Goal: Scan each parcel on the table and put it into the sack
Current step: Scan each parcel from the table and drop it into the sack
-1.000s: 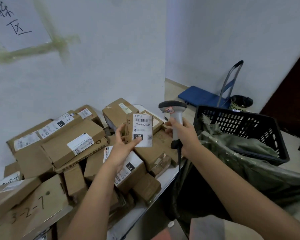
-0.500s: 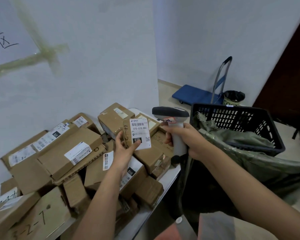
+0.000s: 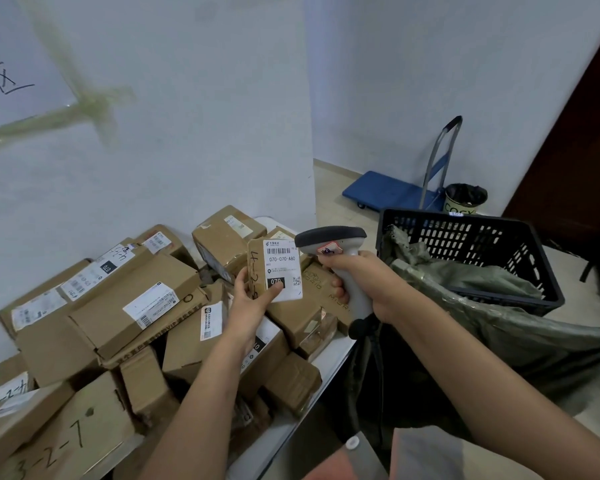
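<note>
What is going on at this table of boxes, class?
A person is scanning parcels. The left hand holds up a small brown cardboard parcel with a white shipping label, label facing the camera. The right hand grips a grey handheld barcode scanner close beside the label. Many more brown cardboard boxes lie heaped on the white table. A dark green sack hangs open to the right, draped over a black plastic basket.
</note>
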The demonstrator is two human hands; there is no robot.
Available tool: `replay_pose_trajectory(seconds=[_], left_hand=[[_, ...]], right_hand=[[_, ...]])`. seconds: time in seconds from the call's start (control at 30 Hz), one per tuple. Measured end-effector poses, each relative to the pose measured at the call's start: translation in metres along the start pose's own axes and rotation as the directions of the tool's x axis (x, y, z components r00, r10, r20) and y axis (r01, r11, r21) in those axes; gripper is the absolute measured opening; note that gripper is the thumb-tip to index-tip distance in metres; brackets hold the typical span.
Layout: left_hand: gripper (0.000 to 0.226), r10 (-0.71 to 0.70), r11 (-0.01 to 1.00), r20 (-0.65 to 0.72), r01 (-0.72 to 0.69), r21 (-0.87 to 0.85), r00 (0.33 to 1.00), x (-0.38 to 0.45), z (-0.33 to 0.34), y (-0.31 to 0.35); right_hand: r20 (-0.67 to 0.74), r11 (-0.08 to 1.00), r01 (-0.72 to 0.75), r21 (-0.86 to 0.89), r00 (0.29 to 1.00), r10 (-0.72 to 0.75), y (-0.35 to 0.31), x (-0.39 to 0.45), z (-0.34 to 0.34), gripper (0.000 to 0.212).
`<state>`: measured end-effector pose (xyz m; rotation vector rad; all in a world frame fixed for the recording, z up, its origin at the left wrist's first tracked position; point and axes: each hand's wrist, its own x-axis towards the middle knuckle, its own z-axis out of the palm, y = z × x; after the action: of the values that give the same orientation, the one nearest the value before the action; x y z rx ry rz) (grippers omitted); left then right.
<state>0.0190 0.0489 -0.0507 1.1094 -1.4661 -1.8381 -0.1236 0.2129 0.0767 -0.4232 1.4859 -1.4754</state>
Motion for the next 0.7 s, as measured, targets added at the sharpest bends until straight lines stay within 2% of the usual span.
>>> replay_pose_trajectory(seconds=[0.23, 0.43, 0.5, 0.63, 0.7], left_hand=[[0.100, 0.016, 1.000, -0.006, -0.016, -0.003, 1.000, -0.001, 0.001, 0.002], [0.123, 0.009, 1.000, 0.003, -0.009, 0.003, 1.000, -0.001, -0.003, 0.005], [0.120, 0.012, 1.000, 0.012, -0.012, 0.000, 1.000, -0.002, -0.002, 0.007], [0.101, 0.009, 1.000, -0.002, -0.009, 0.017, 1.000, -0.004, 0.002, 0.009], [0.105, 0.000, 1.000, 0.002, 0.000, 0.019, 1.000, -0.007, 0.003, 0.012]], right_hand=[[-0.005, 1.000, -0.007, 0.009, 1.000, 0.007, -0.003, -0.002, 0.003, 0.016], [0.008, 1.000, -0.018, 0.009, 1.000, 0.018, -0.001, -0.004, 0.006, 0.013], [0.009, 1.000, -0.015, 0.011, 1.000, 0.015, -0.001, -0.003, 0.005, 0.013], [0.002, 1.000, -0.009, 0.015, 1.000, 0.009, 0.003, -0.001, 0.001, 0.014], [-0.014, 1.000, -0.014, 0.003, 1.000, 0.014, 0.007, 0.001, -0.005, 0.015]])
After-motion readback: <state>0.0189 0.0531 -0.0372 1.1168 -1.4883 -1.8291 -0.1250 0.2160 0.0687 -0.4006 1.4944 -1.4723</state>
